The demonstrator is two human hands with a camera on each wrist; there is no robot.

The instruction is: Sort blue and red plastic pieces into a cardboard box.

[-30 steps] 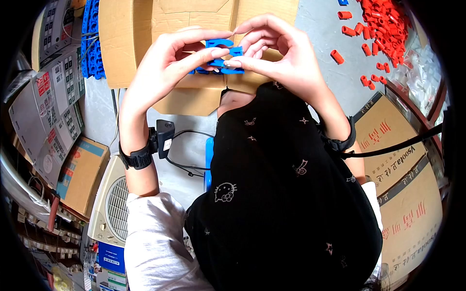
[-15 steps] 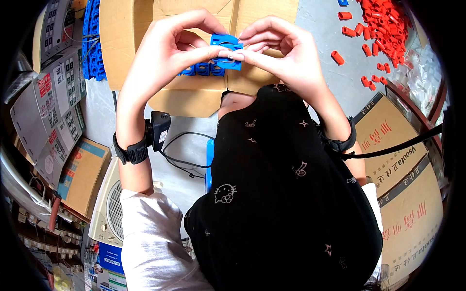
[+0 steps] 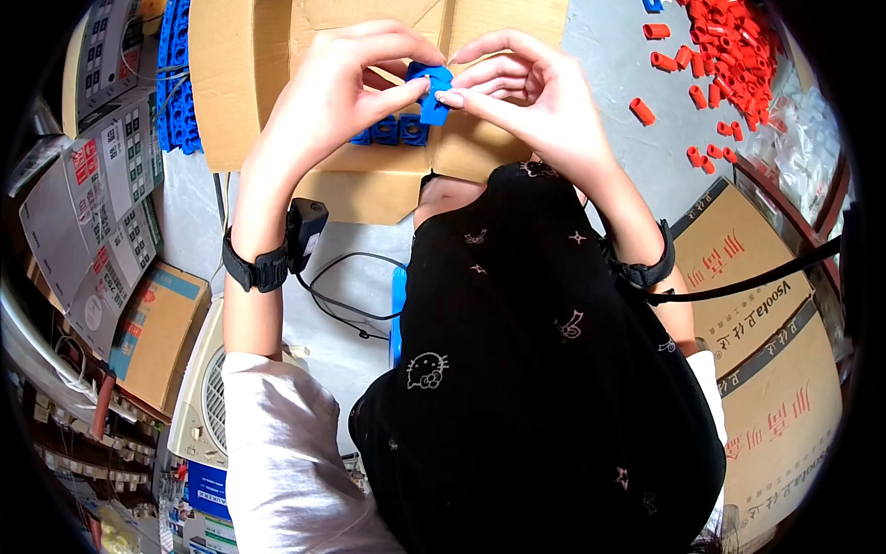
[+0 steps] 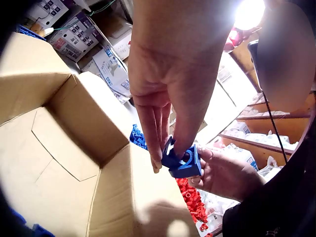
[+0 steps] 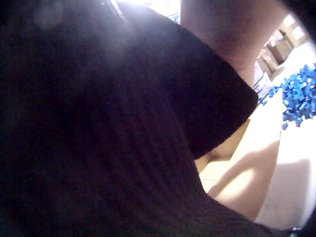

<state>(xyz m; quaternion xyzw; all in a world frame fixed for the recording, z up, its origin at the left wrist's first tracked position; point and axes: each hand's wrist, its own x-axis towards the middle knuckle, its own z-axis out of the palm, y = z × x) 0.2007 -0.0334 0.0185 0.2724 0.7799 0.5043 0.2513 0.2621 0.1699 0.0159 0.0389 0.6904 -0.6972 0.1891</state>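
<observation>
In the head view my left hand and right hand meet over an open cardboard box. Between their thumbs and fingertips they pinch a small blue plastic part. Seen from the left wrist, the blue part has a rounded opening and flat sides; the left fingers grip it from above, and the right hand holds its side edge. Below the hands, several similar blue parts sit in a row by the box's near side. The right wrist view is mostly blocked by dark cloth.
Loose red plastic tubes lie heaped on the floor at upper right. Stacked blue parts stand left of the box. A beige heater-like appliance is by the left arm; taped cartons are at right. A black cable runs from the right wrist.
The blue part has been turned in the fingers and now shows a flatter side. My left hand has shifted slightly, and the row of blue parts below shows more clearly than at first.
</observation>
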